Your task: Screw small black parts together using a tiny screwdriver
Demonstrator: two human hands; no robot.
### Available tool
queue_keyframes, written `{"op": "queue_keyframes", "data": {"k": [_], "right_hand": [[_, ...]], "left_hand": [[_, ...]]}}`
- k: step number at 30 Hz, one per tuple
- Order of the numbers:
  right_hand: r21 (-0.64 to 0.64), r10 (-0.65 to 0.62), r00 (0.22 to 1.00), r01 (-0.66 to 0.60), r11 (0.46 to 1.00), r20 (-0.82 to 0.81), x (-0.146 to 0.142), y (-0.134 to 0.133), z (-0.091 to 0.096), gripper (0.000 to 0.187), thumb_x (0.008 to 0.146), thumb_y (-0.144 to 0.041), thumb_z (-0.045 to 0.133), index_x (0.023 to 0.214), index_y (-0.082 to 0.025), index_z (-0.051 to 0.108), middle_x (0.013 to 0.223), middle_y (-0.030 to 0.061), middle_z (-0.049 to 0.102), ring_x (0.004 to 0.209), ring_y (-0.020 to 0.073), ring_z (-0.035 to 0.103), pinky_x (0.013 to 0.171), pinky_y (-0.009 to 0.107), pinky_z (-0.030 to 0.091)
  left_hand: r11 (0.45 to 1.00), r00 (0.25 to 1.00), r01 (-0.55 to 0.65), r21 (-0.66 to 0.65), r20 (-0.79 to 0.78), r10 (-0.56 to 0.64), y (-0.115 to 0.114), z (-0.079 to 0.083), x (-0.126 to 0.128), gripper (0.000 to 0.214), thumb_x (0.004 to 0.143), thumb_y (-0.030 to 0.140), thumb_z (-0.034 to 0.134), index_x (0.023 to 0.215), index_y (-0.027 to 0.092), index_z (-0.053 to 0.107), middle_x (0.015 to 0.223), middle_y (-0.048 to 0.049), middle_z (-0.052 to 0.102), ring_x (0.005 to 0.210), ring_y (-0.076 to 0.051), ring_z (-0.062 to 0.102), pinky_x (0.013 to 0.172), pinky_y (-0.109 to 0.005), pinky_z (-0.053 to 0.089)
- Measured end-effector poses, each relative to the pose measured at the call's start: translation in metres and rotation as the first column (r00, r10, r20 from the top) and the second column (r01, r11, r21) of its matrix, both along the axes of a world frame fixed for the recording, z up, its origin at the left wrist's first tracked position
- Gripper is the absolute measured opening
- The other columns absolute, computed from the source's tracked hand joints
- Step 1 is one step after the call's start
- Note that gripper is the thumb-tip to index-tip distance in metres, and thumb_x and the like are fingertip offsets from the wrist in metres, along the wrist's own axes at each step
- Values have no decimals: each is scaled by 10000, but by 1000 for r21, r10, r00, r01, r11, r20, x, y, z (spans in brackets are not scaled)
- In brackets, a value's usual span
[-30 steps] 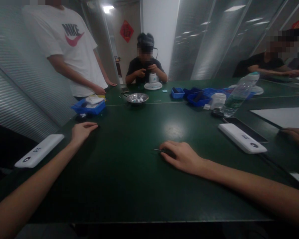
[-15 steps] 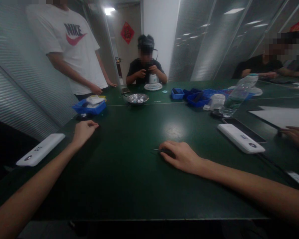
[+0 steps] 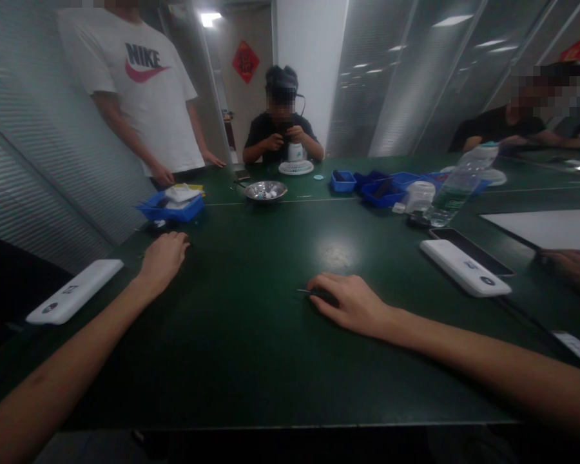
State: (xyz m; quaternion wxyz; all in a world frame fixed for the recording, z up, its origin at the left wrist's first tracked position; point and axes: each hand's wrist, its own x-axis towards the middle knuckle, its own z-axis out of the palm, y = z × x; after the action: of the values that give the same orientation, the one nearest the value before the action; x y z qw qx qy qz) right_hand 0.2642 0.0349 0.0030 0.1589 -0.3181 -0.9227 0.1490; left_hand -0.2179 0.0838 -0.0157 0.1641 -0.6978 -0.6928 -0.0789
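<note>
Black-handled and thin-shafted, a tool point(image 3: 325, 296) sits gripped in the right hand point(image 3: 348, 303) right of centre, its long axis pointing frame-left. Left of centre, the left hand point(image 3: 165, 259) curls, whether around anything I cannot tell. Just beyond it, a blue plastic tray point(image 3: 187, 212) carries crumpled white material point(image 3: 181, 193); upper centre, a metal bowl point(image 3: 254, 192) holds small white pieces point(image 3: 270, 194).

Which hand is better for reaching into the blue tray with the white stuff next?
Probably the left hand: it is much nearer that blue tray, though whether it holds anything is unclear. The right hand is farther off and holds a dark tool.
</note>
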Motion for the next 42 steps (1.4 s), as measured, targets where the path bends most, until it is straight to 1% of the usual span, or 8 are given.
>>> {"op": "queue_keyframes", "data": {"k": [6, 12, 16, 19, 22, 26, 31, 42], "right_hand": [[8, -1, 1000, 1, 1000, 7, 0, 0, -3, 255, 1017, -358, 516, 1209, -210, 595, 1090, 52, 685, 796, 161, 652, 691, 295, 483], [37, 9, 1000, -9, 999, 5, -1, 0, -4, 247, 1019, -352, 512, 1207, -212, 592, 1085, 52, 686, 787, 161, 651, 688, 295, 479], [27, 5, 1000, -5, 1000, 1, -1, -1, -2, 246, 1020, -357, 516, 1204, -213, 595, 1087, 52, 684, 783, 155, 650, 686, 289, 483], [33, 3, 1000, -3, 999, -3, -1, -1, -2, 259, 1019, -369, 518, 1211, -211, 592, 1087, 53, 681, 784, 154, 648, 685, 288, 481], [42, 18, 1000, -17, 999, -9, -1, -2, -2, 265, 1020, -367, 518, 1220, -208, 588, 1080, 51, 675, 743, 139, 632, 666, 278, 471], [74, 75, 997, -73, 995, -24, -1, -3, -3, 258, 1030, -344, 496, 1225, -200, 586, 1074, 57, 664, 743, 132, 616, 641, 265, 450], [96, 138, 990, -135, 986, -29, -1, -4, -3, 251, 1040, -344, 489, 1219, -198, 584, 1036, 52, 651, 736, 128, 598, 645, 264, 436], [123, 183, 983, -182, 976, 3, -2, -5, -2, 258, 1043, -343, 483, 1214, -192, 602, 1013, 55, 647, 718, 125, 580, 619, 257, 422]], "left_hand": [[999, 995, -41, -5, -94, 41, -3, 7, 10, 370, 986, 359, 418, 1016, 136, 712, 1078, -211, 654, 1038, -389, 605, 831, -458, 500], [987, 990, -129, -93, -71, 123, -7, 9, 11, 339, 992, 333, 425, 1139, 115, 639, 1046, -194, 685, 899, -333, 666, 744, -399, 513], [998, 988, 14, -65, 157, -4, -6, 12, 9, 284, 972, 383, 520, 1081, 179, 684, 1083, -130, 719, 970, -306, 674, 821, -382, 509], [973, 896, 224, -53, 404, -184, -10, 15, 34, 298, 951, 446, 594, 1075, 204, 716, 1097, -87, 727, 965, -262, 674, 844, -357, 515], [865, 720, 501, -31, 569, -397, -25, 18, 86, 303, 952, 453, 626, 1088, 200, 722, 1112, -72, 712, 967, -221, 661, 832, -329, 519], [689, 538, 723, -47, 664, -519, -52, 16, 156, 234, 959, 381, 650, 1096, 205, 721, 1084, -56, 698, 962, -186, 648, 821, -301, 514], [650, 492, 759, -45, 692, -528, -68, 13, 184, 358, 932, 339, 697, 1268, 223, 645, 1112, -60, 681, 990, -190, 636, 808, -300, 511], [615, 471, 786, -61, 703, -533, -69, 16, 187, 195, 965, 288, 652, 1127, 190, 698, 1084, -64, 659, 960, -178, 613, 827, -302, 507]]}}
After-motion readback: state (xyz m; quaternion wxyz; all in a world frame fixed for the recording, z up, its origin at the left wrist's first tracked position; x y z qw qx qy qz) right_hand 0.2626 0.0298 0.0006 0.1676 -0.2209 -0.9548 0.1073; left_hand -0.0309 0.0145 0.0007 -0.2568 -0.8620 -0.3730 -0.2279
